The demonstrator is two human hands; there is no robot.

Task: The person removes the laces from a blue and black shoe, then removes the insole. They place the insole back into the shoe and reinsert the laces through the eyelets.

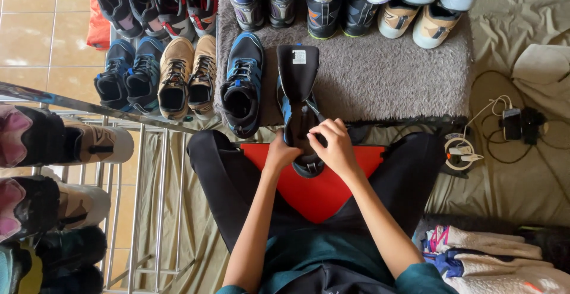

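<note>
- Far out to the left of the left hand, a metal rack [148, 199] holds shoes with pink and cream parts [65, 142], toes pointing right.
- Up and to the left of the left hand, a row of shoes stands on the tiles: two dark blue ones [127, 74] and a tan pair [189, 75].
- Just above and left of the left hand, a black and blue shoe [242, 83] sits at the edge of the grey rug [386, 80], close beside the one being handled but apart from it.
- The left hand [280, 151] rests against the left side of the black and blue sneaker [298, 101]; its fingers are tucked behind the shoe, so I cannot tell how tightly they close.
- That sneaker lies between both hands, heel toward the person's lap, its black tongue pulled up and away, over a red cloth [314, 190] spread across the crossed legs.
- The right hand [332, 147] is curled on the sneaker's opening, fingertips pinching at the lace area.
- Well above the right hand, more shoes [386, 3] line the rug's far edge.
- Far right of the right hand, a charger and cables [510, 125] lie on the sheet; below them, folded light clothes [487, 261].
</note>
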